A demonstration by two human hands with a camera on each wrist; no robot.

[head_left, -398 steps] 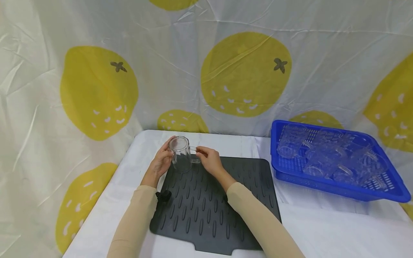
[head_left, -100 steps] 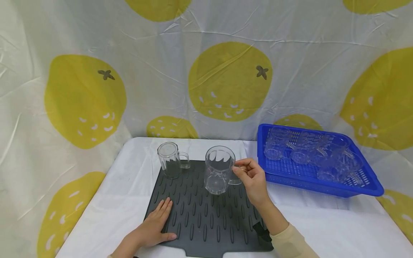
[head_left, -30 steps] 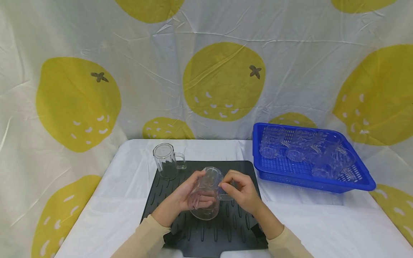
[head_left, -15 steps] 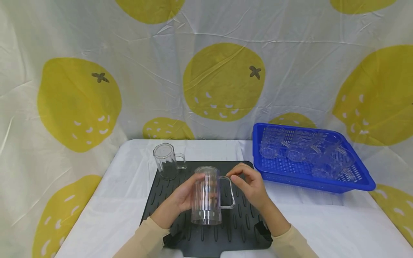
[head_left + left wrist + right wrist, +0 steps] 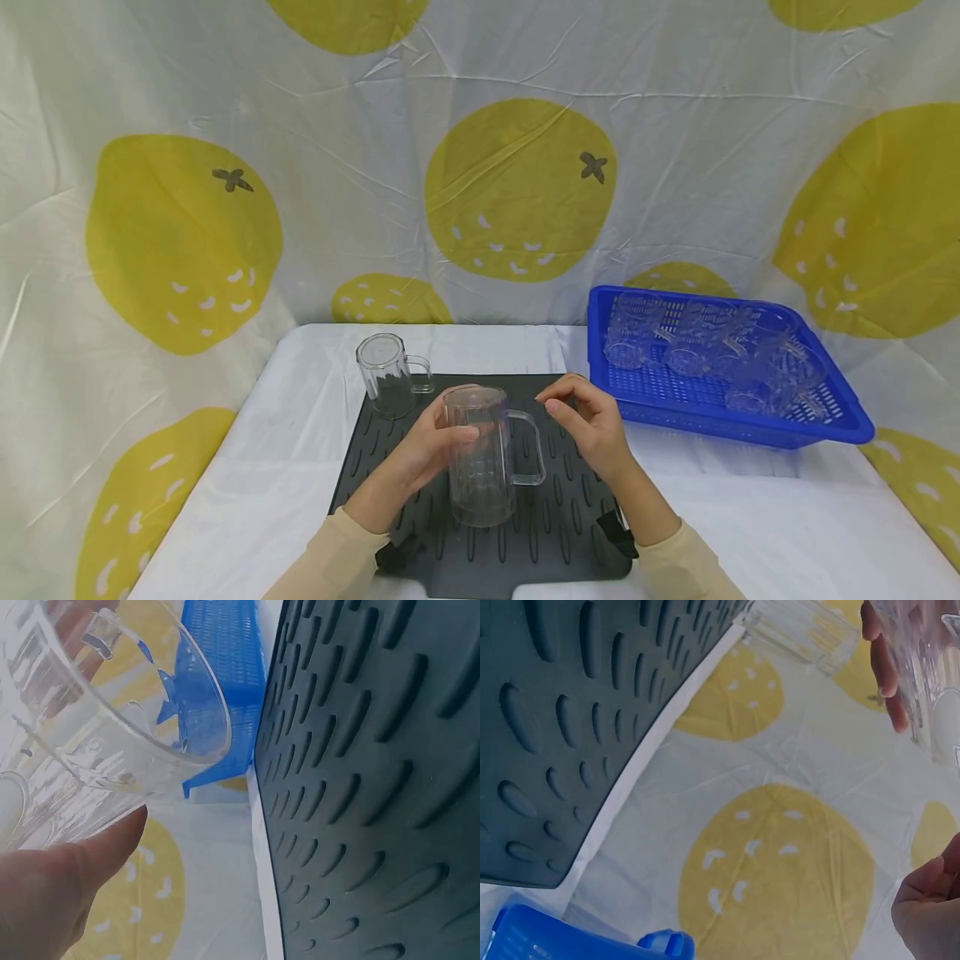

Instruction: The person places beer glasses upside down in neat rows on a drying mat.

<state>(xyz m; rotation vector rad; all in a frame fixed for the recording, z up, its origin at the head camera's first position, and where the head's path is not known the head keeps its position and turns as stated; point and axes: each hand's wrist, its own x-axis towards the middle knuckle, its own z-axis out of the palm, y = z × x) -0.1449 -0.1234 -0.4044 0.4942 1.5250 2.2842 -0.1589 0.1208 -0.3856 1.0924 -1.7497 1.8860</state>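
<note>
A white backdrop point(image 5: 360, 125) printed with yellow lemons is seen; the ribbed mat point(image 5: 540, 533) is dark grey, the basket point(image 5: 840, 429) blue, the mugs point(image 5: 480, 458) clear, the sleeves point(image 5: 330, 558) seemingly beige.

We are seeing our left hand point(image 5: 45, 892) gripping a clear ribbed mug point(image 5: 90, 727), the thumb pressing against its wall near the open rim. Beside it, the dark ridged mat point(image 5: 375, 780) is filling the right side, and a blue basket point(image 5: 225, 697) is showing beyond the mug.

head view looks down from above; both wrist views sit low, close, sharing the mat point(image 5: 525, 533) point(image 5: 375, 787) point(image 5: 570, 712).
</note>
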